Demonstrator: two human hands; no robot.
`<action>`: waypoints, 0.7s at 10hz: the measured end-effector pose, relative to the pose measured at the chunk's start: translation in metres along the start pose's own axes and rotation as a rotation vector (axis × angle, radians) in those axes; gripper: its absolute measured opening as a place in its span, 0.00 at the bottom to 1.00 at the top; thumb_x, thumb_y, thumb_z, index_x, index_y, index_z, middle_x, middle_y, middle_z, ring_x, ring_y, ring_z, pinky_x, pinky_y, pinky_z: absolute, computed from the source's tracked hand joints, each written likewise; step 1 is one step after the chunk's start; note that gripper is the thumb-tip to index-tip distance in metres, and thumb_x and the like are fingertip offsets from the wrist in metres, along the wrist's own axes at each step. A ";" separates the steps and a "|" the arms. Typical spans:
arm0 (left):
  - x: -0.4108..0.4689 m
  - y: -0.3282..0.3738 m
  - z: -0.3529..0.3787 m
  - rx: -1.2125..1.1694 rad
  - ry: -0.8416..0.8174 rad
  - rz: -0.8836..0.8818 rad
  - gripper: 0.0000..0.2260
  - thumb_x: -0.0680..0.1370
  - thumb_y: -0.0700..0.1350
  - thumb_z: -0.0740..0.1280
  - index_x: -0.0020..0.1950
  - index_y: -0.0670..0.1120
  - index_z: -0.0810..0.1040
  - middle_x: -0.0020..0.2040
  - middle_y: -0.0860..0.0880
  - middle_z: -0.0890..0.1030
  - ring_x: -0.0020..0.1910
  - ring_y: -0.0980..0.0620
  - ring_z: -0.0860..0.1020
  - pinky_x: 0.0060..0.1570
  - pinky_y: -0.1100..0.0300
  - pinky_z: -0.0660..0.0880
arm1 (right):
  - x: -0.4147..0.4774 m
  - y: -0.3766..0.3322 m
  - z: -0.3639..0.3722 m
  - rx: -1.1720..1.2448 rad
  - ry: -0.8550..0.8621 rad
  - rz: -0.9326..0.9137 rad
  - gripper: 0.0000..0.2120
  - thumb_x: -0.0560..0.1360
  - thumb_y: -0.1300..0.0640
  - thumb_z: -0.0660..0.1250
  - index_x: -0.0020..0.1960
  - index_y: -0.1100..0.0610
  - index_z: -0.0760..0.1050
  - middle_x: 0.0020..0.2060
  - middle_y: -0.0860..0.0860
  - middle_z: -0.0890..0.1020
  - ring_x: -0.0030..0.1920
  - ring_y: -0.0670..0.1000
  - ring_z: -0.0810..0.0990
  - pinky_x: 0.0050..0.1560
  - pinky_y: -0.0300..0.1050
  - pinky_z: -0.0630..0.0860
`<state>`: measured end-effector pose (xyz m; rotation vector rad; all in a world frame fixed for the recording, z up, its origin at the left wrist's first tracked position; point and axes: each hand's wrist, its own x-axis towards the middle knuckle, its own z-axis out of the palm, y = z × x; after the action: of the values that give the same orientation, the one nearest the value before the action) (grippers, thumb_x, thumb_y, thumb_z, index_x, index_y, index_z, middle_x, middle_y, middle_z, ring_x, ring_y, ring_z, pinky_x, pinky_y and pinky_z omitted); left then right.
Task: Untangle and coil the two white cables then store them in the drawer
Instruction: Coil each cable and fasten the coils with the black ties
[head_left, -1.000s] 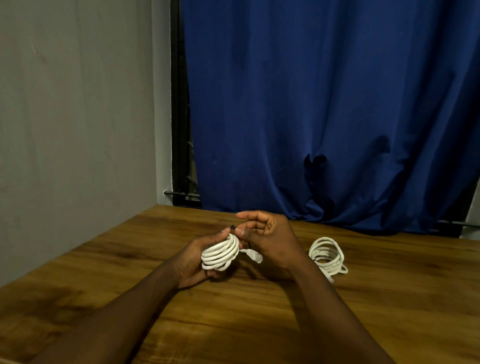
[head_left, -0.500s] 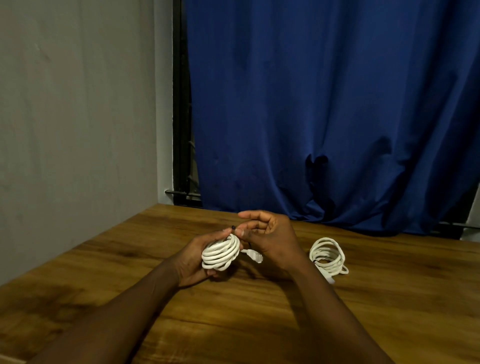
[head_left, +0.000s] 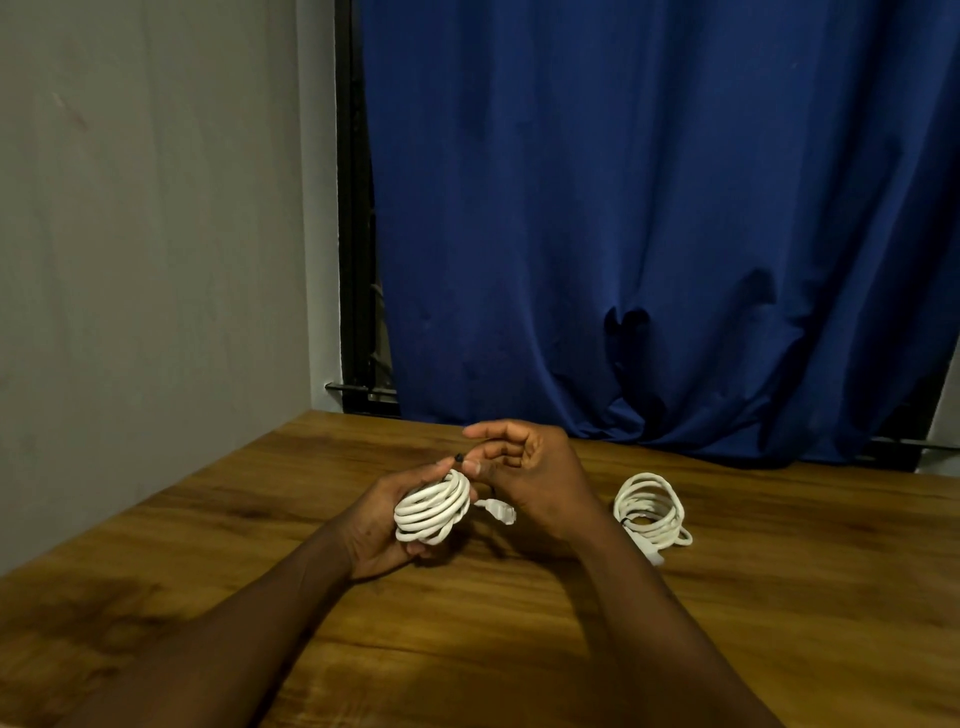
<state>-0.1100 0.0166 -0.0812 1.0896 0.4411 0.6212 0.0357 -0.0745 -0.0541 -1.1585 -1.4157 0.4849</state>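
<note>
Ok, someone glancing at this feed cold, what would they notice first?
The two hands meeting above the middle of the wooden table: the left hand grips a coiled white cable while the right hand touches its top with the thumb. A second white coil lies on the table to their right, and a deep blue curtain fills the background.

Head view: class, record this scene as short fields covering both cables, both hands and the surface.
held coil: white, wound, in left hand
left hand: grips held coil above table
right hand: thumb at coil's top; grip unclear
second coil: white, lying on table, right of the hands, untouched
table: wooden
drawer: not in view
</note>
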 end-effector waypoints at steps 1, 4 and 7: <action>-0.003 -0.001 0.000 0.026 0.023 -0.007 0.14 0.79 0.47 0.62 0.40 0.42 0.82 0.30 0.48 0.82 0.26 0.54 0.81 0.25 0.64 0.76 | 0.000 -0.001 0.001 -0.041 0.020 -0.023 0.14 0.72 0.66 0.73 0.52 0.51 0.80 0.42 0.52 0.86 0.45 0.49 0.85 0.50 0.44 0.81; -0.004 0.000 -0.006 0.048 0.031 0.026 0.14 0.64 0.52 0.69 0.46 0.47 0.78 0.32 0.51 0.83 0.29 0.55 0.81 0.29 0.61 0.78 | 0.001 0.000 0.011 -0.263 0.057 -0.076 0.15 0.76 0.62 0.69 0.57 0.46 0.80 0.42 0.44 0.84 0.46 0.42 0.83 0.54 0.45 0.80; -0.003 0.005 -0.007 0.139 -0.056 -0.009 0.12 0.67 0.52 0.69 0.38 0.44 0.84 0.34 0.47 0.81 0.31 0.51 0.78 0.31 0.61 0.73 | -0.001 -0.005 0.014 -0.306 0.025 -0.091 0.09 0.77 0.61 0.67 0.50 0.50 0.83 0.44 0.41 0.84 0.48 0.39 0.82 0.53 0.39 0.79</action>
<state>-0.1178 0.0215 -0.0795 1.2335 0.4455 0.5570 0.0205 -0.0728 -0.0538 -1.3297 -1.5494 0.1919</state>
